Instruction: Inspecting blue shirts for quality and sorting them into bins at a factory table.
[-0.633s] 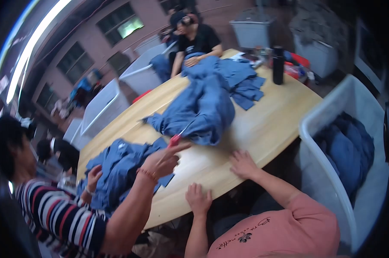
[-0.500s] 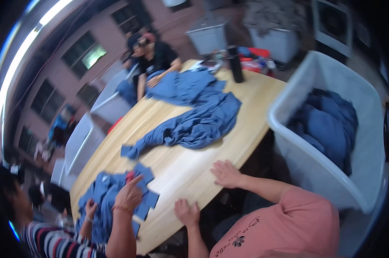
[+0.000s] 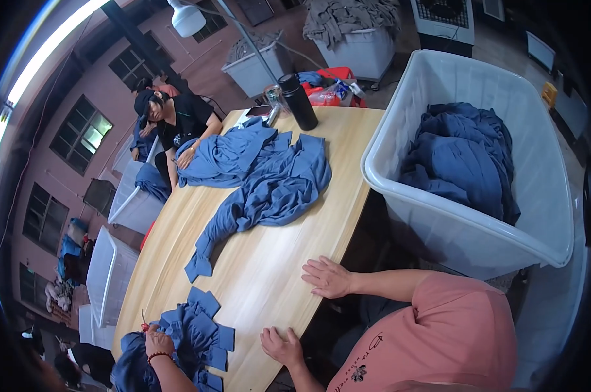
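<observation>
My right hand (image 3: 328, 277) rests palm down at the near edge of the pale wooden table (image 3: 263, 268), its fingers spread. Lower down on the same edge lies my left hand (image 3: 284, 346), fingers loosely bent and apart. Neither hand holds anything. To the left of my left hand is a crumpled blue garment (image 3: 201, 326), where a co-worker's hand with a beaded bracelet (image 3: 159, 343) grips a small red tool I cannot make out. Another blue garment (image 3: 269, 199) stretches across the middle of the table, one sleeve reaching toward me.
A large pale bin (image 3: 452, 235) holding blue garments (image 3: 465, 153) stands against the table on the right. Across the table, a person in black (image 3: 187, 124) handles blue cloth. A black bottle (image 3: 299, 103) stands at the far end. Pale bins (image 3: 109, 277) line the left side.
The view has swung, bringing more of the right bin into sight. The co-worker's braceleted hand has moved lower onto the near garment; their other hand is out of sight. My hands stay on the table edge.
</observation>
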`<state>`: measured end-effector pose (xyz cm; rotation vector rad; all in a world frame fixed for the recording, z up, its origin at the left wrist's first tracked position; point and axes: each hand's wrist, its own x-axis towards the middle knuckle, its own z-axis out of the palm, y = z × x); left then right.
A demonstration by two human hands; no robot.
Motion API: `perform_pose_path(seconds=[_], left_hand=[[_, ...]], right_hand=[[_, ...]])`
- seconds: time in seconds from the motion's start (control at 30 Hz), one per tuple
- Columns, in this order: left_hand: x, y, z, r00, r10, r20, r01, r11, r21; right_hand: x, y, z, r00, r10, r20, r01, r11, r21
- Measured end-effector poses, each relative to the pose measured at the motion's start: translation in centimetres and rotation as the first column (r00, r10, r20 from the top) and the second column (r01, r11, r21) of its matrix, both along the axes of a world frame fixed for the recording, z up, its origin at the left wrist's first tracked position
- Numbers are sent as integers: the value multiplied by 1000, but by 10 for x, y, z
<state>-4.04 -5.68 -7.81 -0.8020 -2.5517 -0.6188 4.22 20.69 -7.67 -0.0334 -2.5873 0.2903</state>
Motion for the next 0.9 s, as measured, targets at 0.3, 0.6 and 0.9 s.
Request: perform_pose_path(seconds=[0.3,0.6,0.9], left_hand=[[3,4,3,1000,19,-2,-19,1000,-7],[5,4,6,999,32,8,-32,999,-20],[5,4,8,1000,14,8,-14,999,-33]], right_hand=[[1,6,11,992,49,-120,-50,999,-5],[1,8,17,986,71,-149,-73,997,-6],[1,10,15,982,90,-166,-96,995,-33]])
